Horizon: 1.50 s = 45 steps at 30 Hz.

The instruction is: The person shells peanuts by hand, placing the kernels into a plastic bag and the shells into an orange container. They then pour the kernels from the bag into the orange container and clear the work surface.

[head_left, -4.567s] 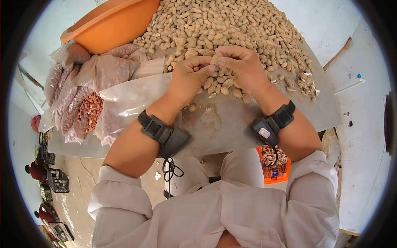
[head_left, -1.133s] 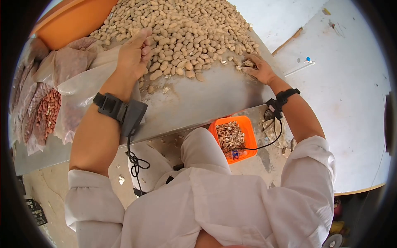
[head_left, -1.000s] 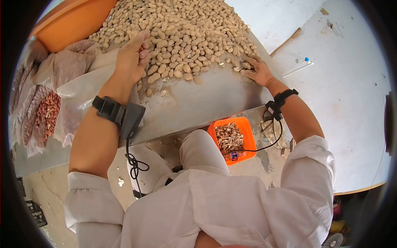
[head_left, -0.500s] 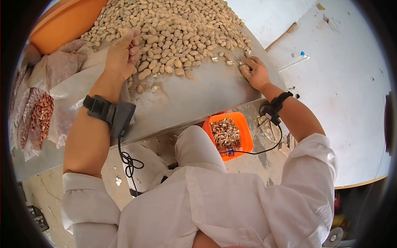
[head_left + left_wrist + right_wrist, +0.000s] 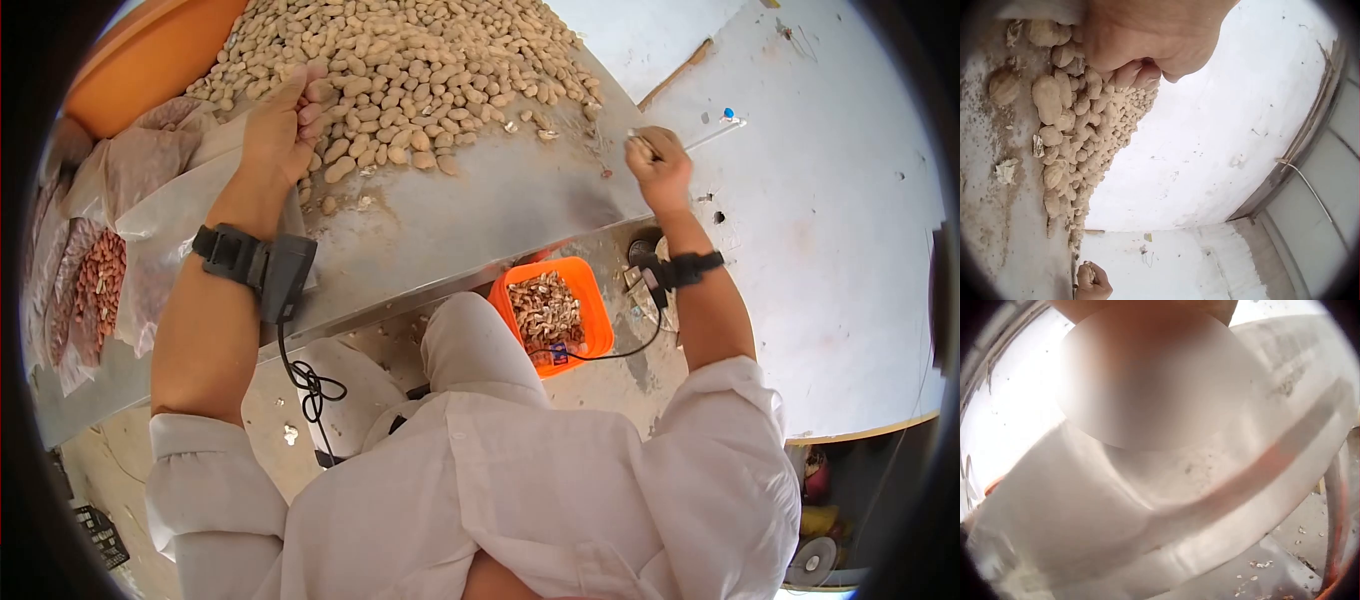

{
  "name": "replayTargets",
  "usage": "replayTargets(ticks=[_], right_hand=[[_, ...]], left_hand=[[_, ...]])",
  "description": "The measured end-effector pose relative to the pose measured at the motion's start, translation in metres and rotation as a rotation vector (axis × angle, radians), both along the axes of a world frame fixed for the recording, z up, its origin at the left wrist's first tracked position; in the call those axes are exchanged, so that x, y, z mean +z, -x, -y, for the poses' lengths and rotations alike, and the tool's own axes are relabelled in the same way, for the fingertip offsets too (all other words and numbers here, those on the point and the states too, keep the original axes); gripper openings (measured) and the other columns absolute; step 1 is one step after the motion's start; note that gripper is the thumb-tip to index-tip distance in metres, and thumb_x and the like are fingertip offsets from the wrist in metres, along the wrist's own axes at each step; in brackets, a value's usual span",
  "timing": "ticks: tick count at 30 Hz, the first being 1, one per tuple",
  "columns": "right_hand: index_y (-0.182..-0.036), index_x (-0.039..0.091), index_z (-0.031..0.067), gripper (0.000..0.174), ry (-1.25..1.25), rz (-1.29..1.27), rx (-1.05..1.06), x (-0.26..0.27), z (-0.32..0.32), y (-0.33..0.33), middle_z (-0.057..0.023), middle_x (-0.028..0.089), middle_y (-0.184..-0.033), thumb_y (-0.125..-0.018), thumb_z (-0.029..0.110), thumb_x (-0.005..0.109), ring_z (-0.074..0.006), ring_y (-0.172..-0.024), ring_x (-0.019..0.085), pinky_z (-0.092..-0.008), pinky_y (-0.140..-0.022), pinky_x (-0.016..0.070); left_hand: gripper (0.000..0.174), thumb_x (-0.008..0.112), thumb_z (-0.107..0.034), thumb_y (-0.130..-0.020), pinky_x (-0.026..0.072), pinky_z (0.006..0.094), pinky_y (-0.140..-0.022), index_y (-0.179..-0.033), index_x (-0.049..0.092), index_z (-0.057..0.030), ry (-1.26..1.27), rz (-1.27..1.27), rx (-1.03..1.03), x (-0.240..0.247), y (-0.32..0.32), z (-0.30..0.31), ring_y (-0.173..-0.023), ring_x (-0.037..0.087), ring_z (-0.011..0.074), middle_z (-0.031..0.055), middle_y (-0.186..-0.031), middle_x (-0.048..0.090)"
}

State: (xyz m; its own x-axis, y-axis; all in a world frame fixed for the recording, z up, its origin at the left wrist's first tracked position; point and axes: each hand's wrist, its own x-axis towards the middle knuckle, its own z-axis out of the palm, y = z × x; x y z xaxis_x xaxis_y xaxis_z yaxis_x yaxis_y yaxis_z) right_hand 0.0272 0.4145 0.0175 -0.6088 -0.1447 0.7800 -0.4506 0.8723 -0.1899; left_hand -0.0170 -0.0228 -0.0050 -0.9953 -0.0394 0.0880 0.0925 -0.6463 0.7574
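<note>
My right hand (image 5: pixel 660 170) is at the right edge of the metal table (image 5: pixel 440 230), fingers curled round pale peanut shells (image 5: pixel 645 150). In the left wrist view, the same right hand (image 5: pixel 1093 284) appears far off at the bottom. My left hand (image 5: pixel 277 130) is beside the near left side of the heap of unshelled peanuts (image 5: pixel 420 70), its fingers curled in. The left wrist view shows that left hand (image 5: pixel 1154 31) close up, the inside of its palm hidden. Blur covers most of the hand in the right wrist view.
An orange bin (image 5: pixel 597 325) with empty shells stands on the floor below the table edge. An orange basin (image 5: pixel 150 65) sits at the back left. Plastic bags (image 5: pixel 150 250) lie on the left, one showing red kernels (image 5: pixel 100 285). Cables hang from both wrist cameras.
Earlier both hands met over the heap around a peanut. They parted; my right hand gathered shells at the table's right side and moved right with them. My left hand stays by the heap.
</note>
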Motion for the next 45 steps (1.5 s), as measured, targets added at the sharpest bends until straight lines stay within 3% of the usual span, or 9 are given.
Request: replayTargets(ticks=[4,8,15,18,22,24,28,33,45], right_hand=[[-0.088,0.063,0.0017,0.02,-0.066,0.0,-0.076,-0.005,-0.029,-0.064,-0.016,0.061,-0.09,-0.07,0.01,0.068,-0.0286,-0.08,0.06,-0.0333,-0.07,0.0489],[-0.091,0.063,0.0038,0.023,-0.09,0.151,-0.15,-0.068,-0.06,-0.111,-0.0158,0.059,-0.097,-0.07,0.011,0.069,-0.0297,-0.084,0.06,-0.0344,-0.074,0.0492],[-0.104,0.063,0.0065,0.044,-0.266,0.592,-0.41,-0.203,-0.137,-0.104,-0.016,0.055,-0.119,-0.074,0.039,0.066,-0.0297,-0.097,0.06,-0.0382,-0.078,0.0488],[-0.097,0.064,0.0036,0.035,0.149,0.681,-0.49,-0.173,-0.142,-0.095,-0.0143,0.064,-0.099,-0.076,0.032,0.066,-0.0288,-0.085,0.063,-0.0351,-0.072,0.0496],[-0.083,0.063,-0.001,0.015,0.181,0.117,-0.26,-0.083,-0.11,-0.081,-0.01,0.061,-0.074,-0.082,0.014,0.06,-0.016,-0.066,0.057,-0.0278,-0.062,0.046],[-0.086,0.062,-0.002,0.014,0.212,0.22,-0.201,-0.035,-0.088,-0.056,-0.0095,0.06,-0.074,-0.083,0.011,0.058,-0.0129,-0.066,0.054,-0.0272,-0.062,0.0447],[-0.1,0.061,-0.0007,0.022,0.05,0.468,0.032,0.015,-0.059,0.016,-0.0135,0.064,-0.089,-0.082,0.011,0.058,-0.0193,-0.08,0.061,-0.0291,-0.073,0.0473],[-0.111,0.058,0.0025,0.036,-0.198,0.656,-0.013,0.015,-0.039,0.097,-0.0173,0.061,-0.104,-0.077,0.001,0.048,-0.0269,-0.098,0.057,-0.0334,-0.087,0.0436],[-0.105,0.062,0.0045,0.039,-0.265,0.771,0.035,0.003,-0.028,0.138,-0.0147,0.063,-0.1,-0.071,-0.004,0.047,-0.0272,-0.096,0.058,-0.033,-0.084,0.0446]], left_hand=[[0.023,0.053,-0.018,-0.091,0.0286,0.0182,-0.043,-0.1,0.058,0.002,0.01,0.013,0.016,0.003,-0.003,-0.004,-0.052,0.038,0.0055,-0.0003,-0.07,0.048],[0.023,0.054,-0.019,-0.09,0.0284,0.0184,-0.044,-0.099,0.058,0.0019,0.015,0.01,0.008,0.0,0.0,-0.002,-0.053,0.038,0.0057,-0.0005,-0.07,0.048],[0.026,0.053,-0.021,-0.091,0.0285,0.0187,-0.045,-0.101,0.058,0.0025,0.032,0.009,0.028,0.0,-0.001,-0.001,-0.055,0.036,0.0058,-0.0003,-0.072,0.046],[0.027,0.051,-0.022,-0.092,0.0273,0.0171,-0.044,-0.105,0.056,0.0014,0.037,0.019,0.039,0.001,-0.002,-0.002,-0.055,0.035,0.0044,-0.0009,-0.074,0.045],[0.027,0.052,-0.021,-0.092,0.0284,0.0185,-0.045,-0.103,0.057,0.0026,0.027,-0.001,0.002,-0.001,0.0,-0.002,-0.056,0.036,0.0057,0.0001,-0.072,0.046],[0.027,0.051,-0.021,-0.092,0.0283,0.0184,-0.045,-0.104,0.057,0.0026,0.037,-0.003,0.005,-0.002,-0.001,-0.002,-0.056,0.036,0.0056,0.0,-0.072,0.046],[0.027,0.051,-0.021,-0.092,0.0279,0.0181,-0.045,-0.104,0.056,0.0026,0.046,-0.016,-0.01,0.001,-0.004,-0.003,-0.056,0.036,0.0053,-0.0005,-0.073,0.046],[0.028,0.052,-0.022,-0.092,0.0273,0.0176,-0.044,-0.104,0.056,0.0029,0.046,0.001,-0.007,0.001,-0.005,-0.003,-0.055,0.036,0.0053,-0.0011,-0.072,0.046],[0.031,0.053,-0.025,-0.091,0.0246,0.0152,-0.043,-0.107,0.056,0.0017,0.067,0.042,0.023,0.008,-0.011,-0.011,-0.054,0.033,0.0031,-0.0025,-0.073,0.044]])
